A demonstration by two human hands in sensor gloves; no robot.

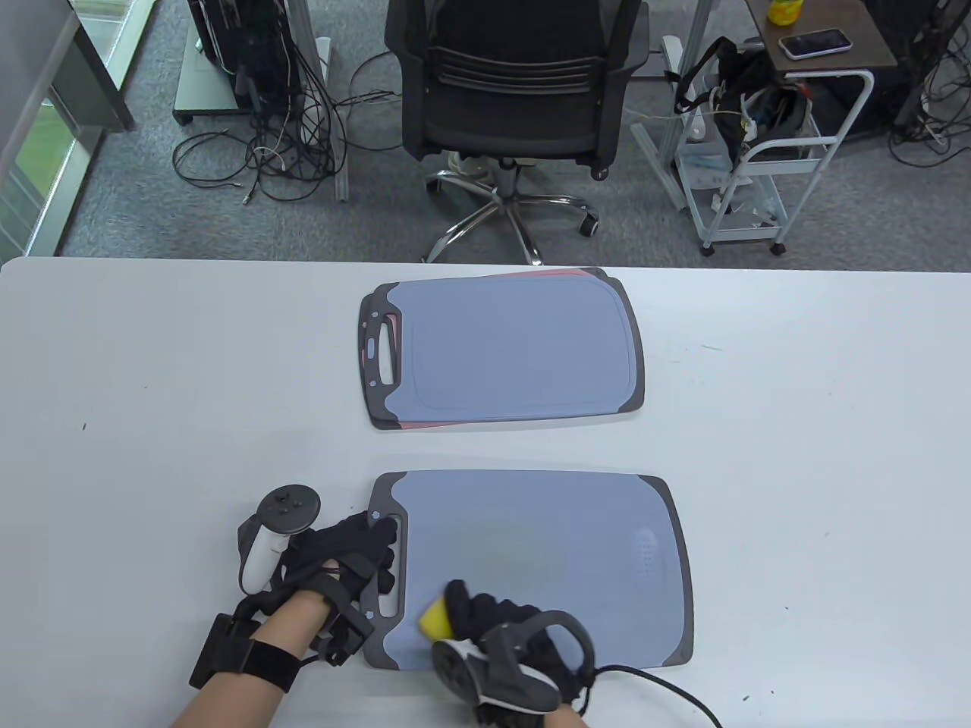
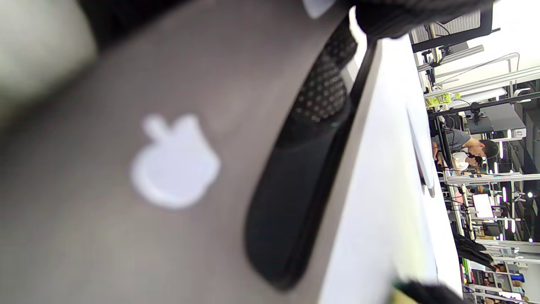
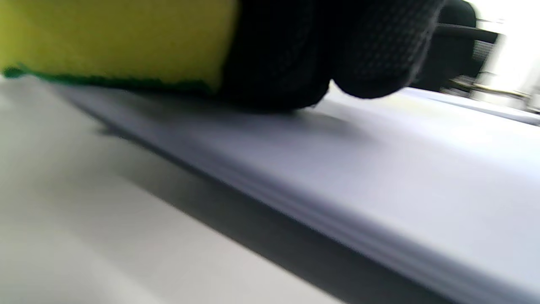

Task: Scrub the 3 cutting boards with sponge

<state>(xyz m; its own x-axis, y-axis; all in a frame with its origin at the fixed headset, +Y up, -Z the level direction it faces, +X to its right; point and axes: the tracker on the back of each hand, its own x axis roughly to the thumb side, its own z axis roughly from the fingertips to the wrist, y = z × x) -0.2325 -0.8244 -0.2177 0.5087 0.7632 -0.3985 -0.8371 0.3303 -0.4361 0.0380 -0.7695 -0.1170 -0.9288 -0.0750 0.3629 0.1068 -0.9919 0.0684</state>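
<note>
My left hand (image 1: 345,565) lies with fingers spread flat on the near cutting board's (image 1: 546,553) handle end, pinning it against sliding. My right hand (image 1: 501,629) grips the sponge (image 1: 434,618), pressed to the board beneath my fingertips. The other boards (image 1: 516,353) sit stacked beyond.

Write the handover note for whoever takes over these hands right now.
Left hand: fingers lie over the handle end of the near board, steadying it.
Right hand: grips the yellow sponge, green scrub side down, on the near board's front left part.
Far stack: a blue board on top, a red one showing beneath its edges, untouched at the table's middle.
Done: cannot tell how much of the near board is scrubbed.
Left: finish the near board, then scrub the two in the stack.
</note>
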